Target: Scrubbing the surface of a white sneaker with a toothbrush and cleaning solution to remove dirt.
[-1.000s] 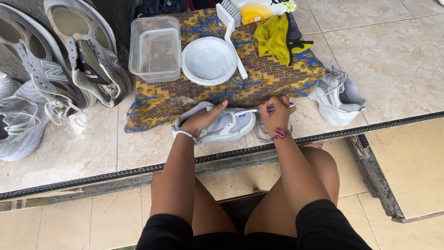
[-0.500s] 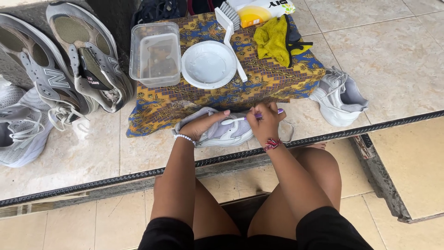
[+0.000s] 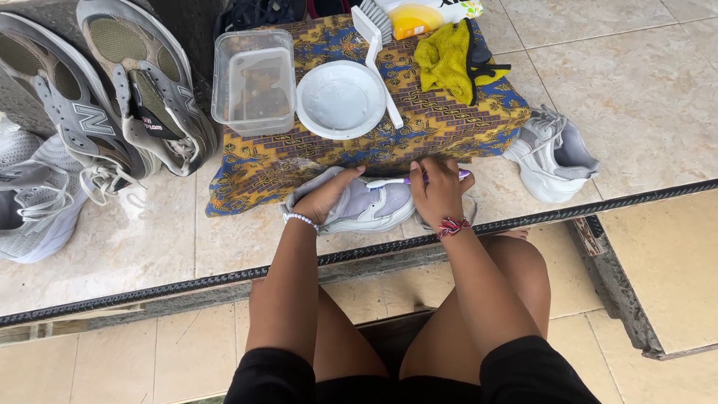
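Left hand [image 3: 323,196] grips the pale grey-lilac sneaker [image 3: 359,206] on the tiled floor; right hand [image 3: 436,191] grips a white-and-purple toothbrush [image 3: 396,181], apparently against it. Hard scrubbing could twist the sneaker loose.

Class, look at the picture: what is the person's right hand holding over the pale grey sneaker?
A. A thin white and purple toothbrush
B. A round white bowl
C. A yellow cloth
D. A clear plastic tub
A: the right hand grips a thin white and purple toothbrush across the pale grey sneaker, which the left hand steadies.
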